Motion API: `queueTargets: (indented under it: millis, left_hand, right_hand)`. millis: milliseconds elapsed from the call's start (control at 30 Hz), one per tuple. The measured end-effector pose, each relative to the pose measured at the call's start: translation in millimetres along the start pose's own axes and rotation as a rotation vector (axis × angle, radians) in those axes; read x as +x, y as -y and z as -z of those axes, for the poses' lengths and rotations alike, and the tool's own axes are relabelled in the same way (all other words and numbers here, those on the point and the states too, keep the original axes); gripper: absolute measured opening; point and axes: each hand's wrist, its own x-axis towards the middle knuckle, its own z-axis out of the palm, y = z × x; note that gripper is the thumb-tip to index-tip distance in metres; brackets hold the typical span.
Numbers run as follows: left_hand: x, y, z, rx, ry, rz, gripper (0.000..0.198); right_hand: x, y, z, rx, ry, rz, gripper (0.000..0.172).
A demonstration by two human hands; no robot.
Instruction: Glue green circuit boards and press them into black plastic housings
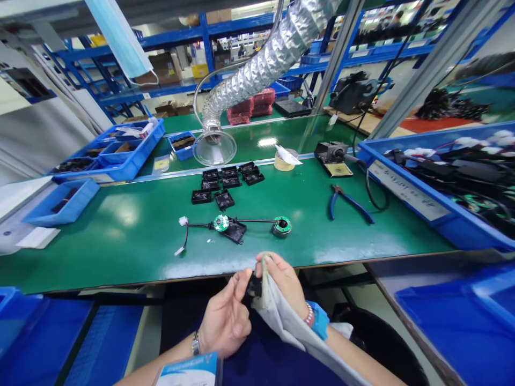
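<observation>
In front of the table edge, my left hand (226, 317) is closed, its thumb and forefinger pinching the edge of a small black part (254, 286). My right hand (286, 285) grips a greyish-white cloth (277, 317), whose upper edge lies against that black part; the cloth trails down along my right forearm. Part of the black piece is hidden by fingers and cloth. Just beyond my hands, a black cable joins a round green circuit board (221, 223) to a ring-shaped part with a green board (282, 226). Under the cable lies a black plastic housing (234, 232).
Several black plastic cases (210, 183) lie mid-table below the fume extraction hood (215, 147). Blue-handled pliers (350, 206) and a soldering iron stand (333, 153) are to the right. A blue bin (406, 187) of wired parts borders the right side; blue trays (62, 203) stand left.
</observation>
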Motion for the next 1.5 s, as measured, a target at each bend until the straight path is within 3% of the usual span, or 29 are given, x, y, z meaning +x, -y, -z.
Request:
queueTargets:
  millis: [100,300,367,467,567,700,767,833,967,1100,1233,1500]
  left_hand:
    - [-2,-6,1.6,-0.014,0.035,-0.007,0.024]
    - [2,2,3.3,0.023,0.049,0.005,0.023]
    - [1,3,3.0,0.104,0.052,-0.014,0.022]
    - [-10,-11,0.3,0.316,-0.001,-0.111,0.015]
    - [-30,-39,-2.6,0.678,-0.162,-0.296,0.023]
    - [-56,-79,0.8,1.14,-0.605,-0.633,0.021]
    - [-64,-92,5.9,1.294,-0.741,-0.707,0.02]
    - [-67,-99,11.8,1.392,-0.79,-0.72,0.023]
    - [-68,-102,22.8,1.474,-0.783,-0.729,0.024]
    - [-66,-103,31.2,1.479,-0.716,-0.76,0.021]
    - [-65,-106,36.1,1.47,-0.66,-0.765,0.02]
    - [-63,-126,34.9,1.482,-0.676,-0.801,0.02]
  right_hand:
    - [-2,5,4,-0.064,-0.017,0.101,0.03]
    - [-10,2,-9,-0.475,0.117,0.534,0.016]
    - [-11,2,-11,-0.567,0.143,0.574,0.016]
    - [-8,2,-12,-0.646,0.124,0.482,0.014]
    - [2,4,-15,-0.671,0.091,0.467,0.012]
    - [23,3,-27,-0.924,0.098,0.766,0.005]
    - [31,-2,-34,-1.046,0.126,0.848,0.014]
    - [34,-11,-39,-1.151,0.228,0.862,0.023]
    - [29,-33,-37,-1.381,0.417,0.872,0.03]
    - [32,-44,-37,-1.469,0.412,0.88,0.037]
    - [46,-46,-55,-1.596,0.422,0.817,0.04]
    - [60,-34,-72,-1.782,0.548,0.764,0.041]
